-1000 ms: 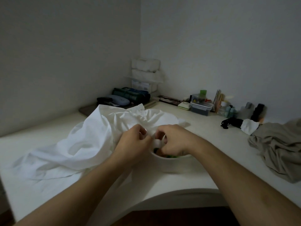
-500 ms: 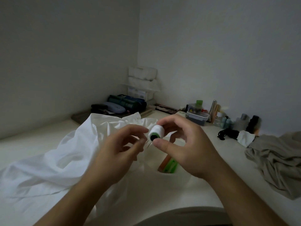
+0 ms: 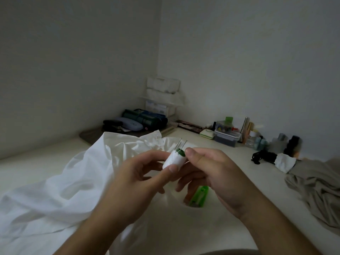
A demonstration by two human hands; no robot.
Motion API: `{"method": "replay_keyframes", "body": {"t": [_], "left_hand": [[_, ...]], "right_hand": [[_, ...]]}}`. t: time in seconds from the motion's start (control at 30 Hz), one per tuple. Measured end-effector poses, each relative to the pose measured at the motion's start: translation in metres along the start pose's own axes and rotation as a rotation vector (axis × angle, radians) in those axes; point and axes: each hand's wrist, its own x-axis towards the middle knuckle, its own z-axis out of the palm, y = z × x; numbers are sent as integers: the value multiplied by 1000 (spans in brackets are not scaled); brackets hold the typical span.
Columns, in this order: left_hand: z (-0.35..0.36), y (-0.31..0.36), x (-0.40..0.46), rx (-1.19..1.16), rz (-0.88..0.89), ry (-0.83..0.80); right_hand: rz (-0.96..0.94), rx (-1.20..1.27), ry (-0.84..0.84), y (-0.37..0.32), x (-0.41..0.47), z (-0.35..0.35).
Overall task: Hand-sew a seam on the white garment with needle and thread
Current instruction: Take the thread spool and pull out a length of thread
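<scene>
Thread spool [image 3: 173,160] wound white on a green core, being pinched by left hand [image 3: 132,183] and right hand [image 3: 211,173] over a pale desk [image 3: 211,159], axis tilting up-right, needles [image 3: 181,146] sticking up, white garment [image 3: 77,173] lying left, room dim.

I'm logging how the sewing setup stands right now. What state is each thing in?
Thread spool: held up, needles stuck in its top.
Left hand: gripping the spool.
Right hand: fingers at the spool's top.
White garment: crumpled on the table.
Grey cloth: heaped.
</scene>
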Motion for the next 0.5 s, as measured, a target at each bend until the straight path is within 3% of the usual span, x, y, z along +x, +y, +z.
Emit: {"method": "replay_keyframes", "body": {"t": [0.2, 0.33, 0.5], "left_hand": [[2, -3, 1, -5, -56, 73], [1, -2, 1, 13, -46, 68], [1, -2, -1, 32, -28, 45]], "right_hand": [[-256, -86, 336, 5, 0, -4], [-370, -83, 290, 5, 0, -6], [-363, -69, 291, 6, 1, -4]]}}
